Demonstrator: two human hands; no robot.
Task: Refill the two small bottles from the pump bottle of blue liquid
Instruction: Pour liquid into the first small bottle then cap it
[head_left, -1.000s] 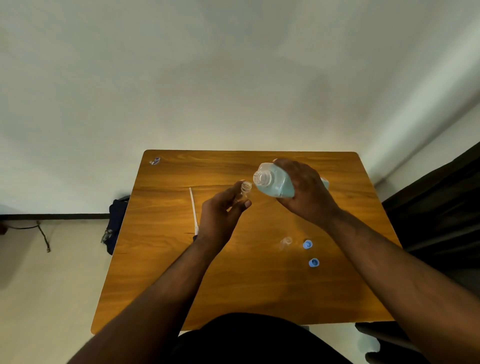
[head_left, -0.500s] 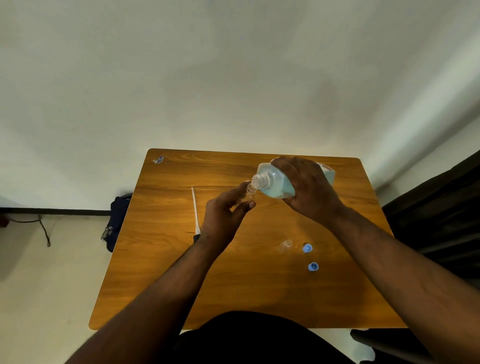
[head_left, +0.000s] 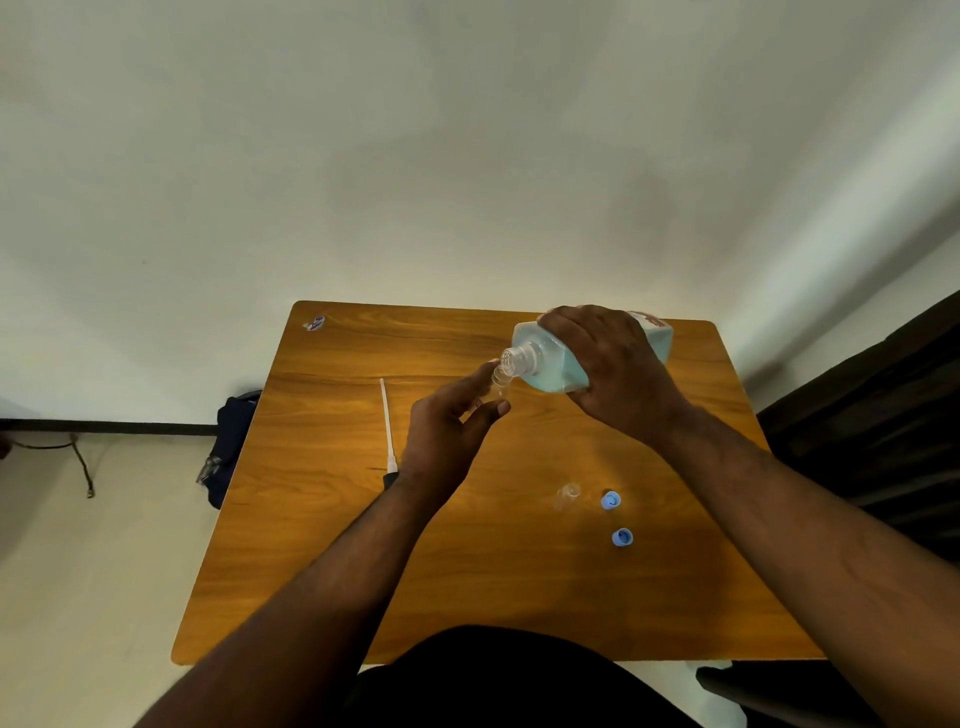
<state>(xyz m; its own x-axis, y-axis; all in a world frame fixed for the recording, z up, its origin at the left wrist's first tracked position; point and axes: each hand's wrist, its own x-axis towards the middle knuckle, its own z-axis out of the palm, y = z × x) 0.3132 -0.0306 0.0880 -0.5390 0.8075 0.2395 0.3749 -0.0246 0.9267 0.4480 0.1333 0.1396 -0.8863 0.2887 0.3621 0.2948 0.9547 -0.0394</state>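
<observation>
My right hand (head_left: 613, 369) grips the big clear bottle of blue liquid (head_left: 545, 364), tipped on its side with the open neck pointing left. My left hand (head_left: 447, 431) pinches a small clear bottle (head_left: 500, 378) upright, its mouth touching the big bottle's neck. The second small clear bottle (head_left: 566, 496) stands uncapped on the wooden table (head_left: 322, 545). Beside it lie two blue caps (head_left: 610, 500) (head_left: 622, 537). The pump head with its long white tube (head_left: 387, 426) lies on the table left of my left hand.
A small sticker (head_left: 314, 323) sits at the table's far left corner. A dark bag (head_left: 231, 447) leans on the floor by the table's left edge. Dark furniture (head_left: 893, 415) stands to the right. My lap is at the near edge.
The big bottle has tipped further and its neck has come down onto the small bottle's mouth; my left hand lifted the small bottle slightly to meet it.
</observation>
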